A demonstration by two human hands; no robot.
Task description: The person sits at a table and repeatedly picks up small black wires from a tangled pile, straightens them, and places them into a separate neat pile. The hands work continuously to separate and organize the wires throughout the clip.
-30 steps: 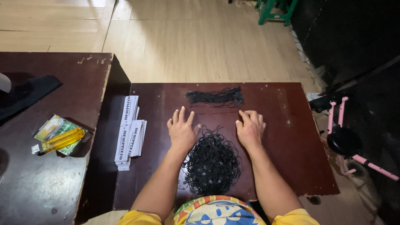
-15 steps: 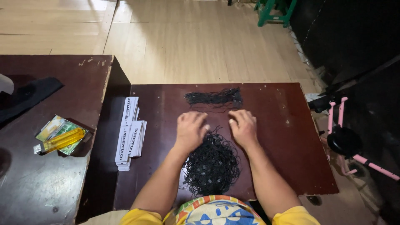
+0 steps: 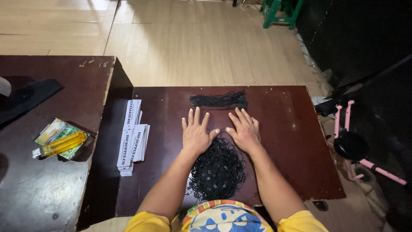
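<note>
- The left hand (image 3: 195,134) lies flat, palm down, on the dark brown tabletop (image 3: 283,146), fingers spread and pointing away from the body; its grip is apart and holds nothing.
- The right hand (image 3: 244,131) lies flat beside it, fingers likewise spread, grip apart and empty; the two thumbs nearly meet between the hands.
- A tangled heap of black cords (image 3: 217,169) sits on the tabletop just below both hands, between the forearms, its upper edge touching the thumbs and the heels of the palms.
- A neat straight bundle of black cords (image 3: 219,100) lies crosswise near the far edge of the tabletop, just beyond the fingertips and apart from them.
- A stack of white paper tags (image 3: 132,135) rests to the left of the left hand, well apart from it.
- On the neighbouring, higher tabletop to the left lies a yellow utility knife (image 3: 62,144) on a green packet (image 3: 68,136).
</note>
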